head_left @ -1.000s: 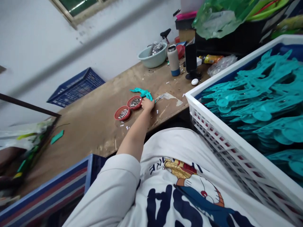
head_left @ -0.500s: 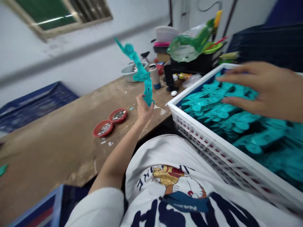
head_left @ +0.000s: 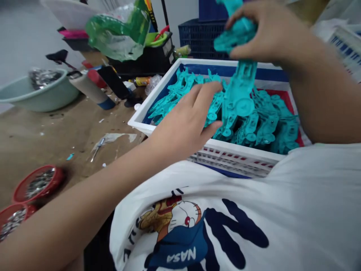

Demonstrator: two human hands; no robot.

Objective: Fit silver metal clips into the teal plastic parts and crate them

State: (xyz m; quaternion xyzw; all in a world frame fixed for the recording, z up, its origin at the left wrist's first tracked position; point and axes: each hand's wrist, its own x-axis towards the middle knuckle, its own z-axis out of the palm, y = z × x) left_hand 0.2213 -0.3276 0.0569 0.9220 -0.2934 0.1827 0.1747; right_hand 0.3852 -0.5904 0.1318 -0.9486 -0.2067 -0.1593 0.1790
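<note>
My right hand (head_left: 270,34) grips a teal plastic part (head_left: 241,88) between thumb and fingers, holding it up over the white basket (head_left: 242,160). The lower end of that part hangs in front of the other teal parts (head_left: 263,120), which lie stacked in the basket. My left hand (head_left: 188,116) is over the basket's near left side, its thumb and fingers apart, close beside the hanging part. Nothing shows between its fingers, though their tips are near the stack.
Left on the brown table (head_left: 84,128) are red bowls (head_left: 39,184) of small metal pieces, a pale green basin (head_left: 39,94), a bottle (head_left: 91,90) and a phone on a stand (head_left: 114,82). Behind stand a black bin (head_left: 135,66) and a dark blue crate (head_left: 203,37).
The view has turned right. My left hand has come from the table to the basket, and the part it held is no longer in it. My right hand now holds a teal part above the stack.
</note>
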